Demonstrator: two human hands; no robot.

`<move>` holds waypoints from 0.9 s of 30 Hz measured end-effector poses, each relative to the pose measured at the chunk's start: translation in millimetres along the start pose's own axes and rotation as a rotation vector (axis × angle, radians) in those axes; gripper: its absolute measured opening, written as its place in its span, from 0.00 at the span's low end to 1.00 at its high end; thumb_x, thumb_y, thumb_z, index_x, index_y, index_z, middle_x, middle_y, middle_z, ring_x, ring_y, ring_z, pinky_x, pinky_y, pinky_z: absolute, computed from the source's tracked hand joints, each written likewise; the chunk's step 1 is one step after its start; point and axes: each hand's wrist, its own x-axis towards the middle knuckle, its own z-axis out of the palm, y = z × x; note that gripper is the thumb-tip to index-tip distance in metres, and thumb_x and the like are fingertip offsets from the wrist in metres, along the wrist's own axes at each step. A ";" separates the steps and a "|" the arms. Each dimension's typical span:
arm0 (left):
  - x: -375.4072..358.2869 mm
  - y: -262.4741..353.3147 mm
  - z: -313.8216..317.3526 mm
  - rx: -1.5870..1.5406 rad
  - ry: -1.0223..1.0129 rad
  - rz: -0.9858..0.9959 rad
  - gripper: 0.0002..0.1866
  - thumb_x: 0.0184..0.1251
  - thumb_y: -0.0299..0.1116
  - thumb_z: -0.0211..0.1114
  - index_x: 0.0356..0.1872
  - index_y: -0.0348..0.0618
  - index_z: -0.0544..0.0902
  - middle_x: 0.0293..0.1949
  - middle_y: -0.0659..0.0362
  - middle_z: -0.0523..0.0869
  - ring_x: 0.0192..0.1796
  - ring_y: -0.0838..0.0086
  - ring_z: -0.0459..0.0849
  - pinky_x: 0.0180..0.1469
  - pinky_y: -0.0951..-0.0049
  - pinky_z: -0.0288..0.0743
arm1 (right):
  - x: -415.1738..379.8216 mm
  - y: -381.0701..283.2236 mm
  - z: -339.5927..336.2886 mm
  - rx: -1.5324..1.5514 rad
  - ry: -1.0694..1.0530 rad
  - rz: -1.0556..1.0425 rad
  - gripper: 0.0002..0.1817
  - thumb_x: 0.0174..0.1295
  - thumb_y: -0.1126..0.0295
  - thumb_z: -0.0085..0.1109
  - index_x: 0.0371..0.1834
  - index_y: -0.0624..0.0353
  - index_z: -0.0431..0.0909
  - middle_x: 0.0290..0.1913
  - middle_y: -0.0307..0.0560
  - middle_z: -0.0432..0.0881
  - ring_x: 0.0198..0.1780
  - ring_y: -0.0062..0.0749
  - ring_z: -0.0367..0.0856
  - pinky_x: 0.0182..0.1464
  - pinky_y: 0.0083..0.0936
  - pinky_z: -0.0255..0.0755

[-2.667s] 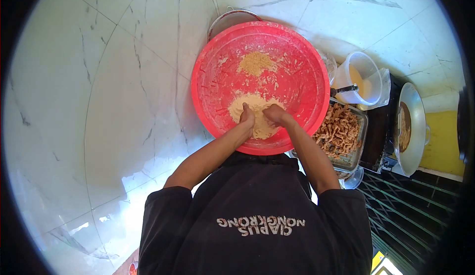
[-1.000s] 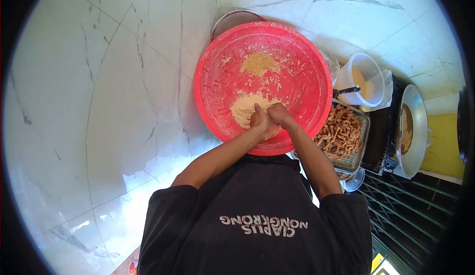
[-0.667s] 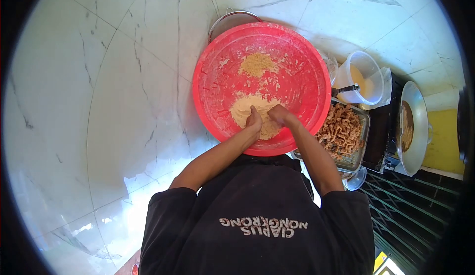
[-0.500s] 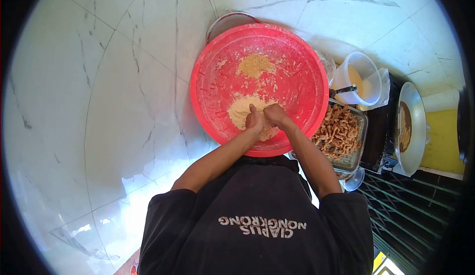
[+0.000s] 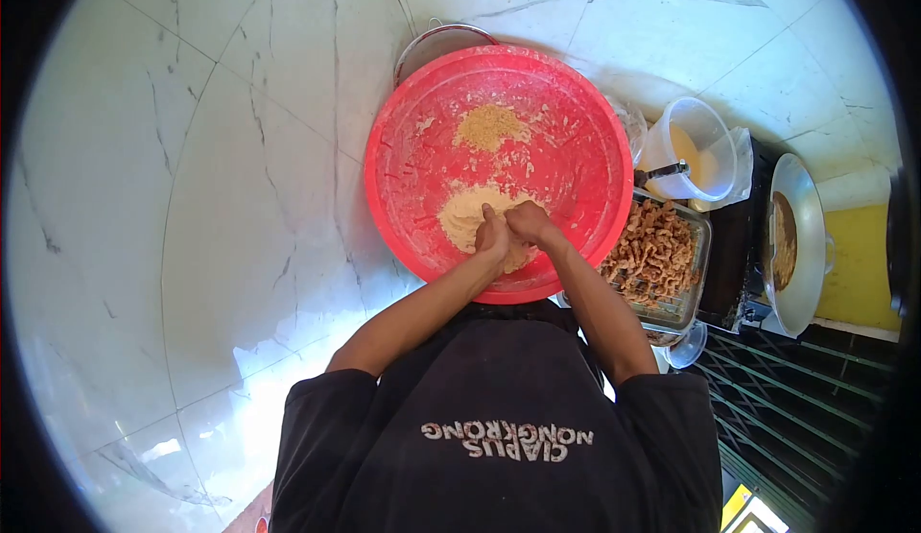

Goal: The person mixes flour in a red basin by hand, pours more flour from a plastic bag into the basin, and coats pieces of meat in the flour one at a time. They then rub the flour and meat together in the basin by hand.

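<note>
A wide red basin (image 5: pixel 585 120) holds a heap of pale flour (image 5: pixel 464 209) on its near side and a smaller patch of coarser tan crumbs (image 5: pixel 491 127) farther back. Both hands are close together at the flour heap. My left hand (image 5: pixel 492 234) is closed, thumb pointing up, its lower fingers hidden by the hand and flour. Beside it, my right hand (image 5: pixel 529 221) is curled into a fist, knuckles up. Whatever lies inside either grip is hidden.
Right of the basin sits a metal tray of fried brown pieces (image 5: pixel 657 255). Behind it stands a clear plastic tub (image 5: pixel 705 135) of yellowish liquid with a dark-handled utensil (image 5: pixel 662 174). A large wok (image 5: pixel 809 288) is farther right. A sieve rim (image 5: pixel 411 51) shows behind the basin.
The whole view has shifted slightly. Both hands stay closed at the flour heap, with hardly any movement relative to the basin.
</note>
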 end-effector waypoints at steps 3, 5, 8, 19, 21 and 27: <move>9.9 -7.2 -18.5 -0.026 -0.045 0.072 0.42 0.79 0.67 0.27 0.72 0.41 0.66 0.61 0.48 0.82 0.59 0.58 0.85 0.58 0.54 0.83 | -14.2 -10.5 -24.2 0.146 -0.016 0.126 0.23 0.59 0.58 0.52 0.40 0.71 0.85 0.42 0.68 0.87 0.45 0.56 0.89 0.47 0.45 0.82; 12.8 -6.7 -21.6 -0.120 -0.092 0.034 0.42 0.79 0.67 0.27 0.72 0.41 0.66 0.61 0.48 0.82 0.59 0.58 0.85 0.57 0.52 0.84 | 5.8 3.7 -18.3 -0.105 0.015 0.030 0.25 0.63 0.57 0.52 0.41 0.73 0.84 0.43 0.70 0.86 0.43 0.54 0.89 0.44 0.44 0.83; 4.9 6.6 -17.1 -0.130 -0.078 -0.034 0.43 0.78 0.67 0.26 0.72 0.40 0.67 0.60 0.48 0.82 0.58 0.57 0.86 0.56 0.51 0.85 | 4.6 1.8 -8.2 -0.107 0.031 0.039 0.24 0.61 0.58 0.52 0.41 0.73 0.84 0.42 0.70 0.87 0.43 0.55 0.89 0.46 0.43 0.82; 4.9 -1.2 -23.0 -0.082 -0.107 0.109 0.42 0.79 0.66 0.27 0.72 0.38 0.66 0.57 0.47 0.84 0.56 0.59 0.87 0.55 0.58 0.87 | 0.3 12.4 -24.1 0.111 -0.028 0.016 0.29 0.67 0.51 0.53 0.45 0.74 0.83 0.37 0.63 0.86 0.37 0.48 0.87 0.37 0.46 0.81; 20.6 -2.6 -29.1 -0.044 -0.052 0.032 0.42 0.79 0.65 0.27 0.72 0.38 0.66 0.56 0.48 0.84 0.56 0.59 0.87 0.55 0.58 0.86 | 32.4 38.0 -11.1 -0.149 -0.035 -0.099 0.29 0.67 0.51 0.52 0.46 0.73 0.83 0.39 0.64 0.86 0.37 0.49 0.87 0.37 0.45 0.81; -33.1 31.5 8.8 -0.105 -0.024 -0.103 0.41 0.80 0.65 0.27 0.71 0.38 0.67 0.55 0.48 0.84 0.55 0.59 0.87 0.55 0.58 0.86 | 13.1 10.4 20.1 0.236 -0.120 0.100 0.28 0.64 0.54 0.52 0.46 0.75 0.83 0.47 0.74 0.85 0.44 0.58 0.88 0.47 0.43 0.82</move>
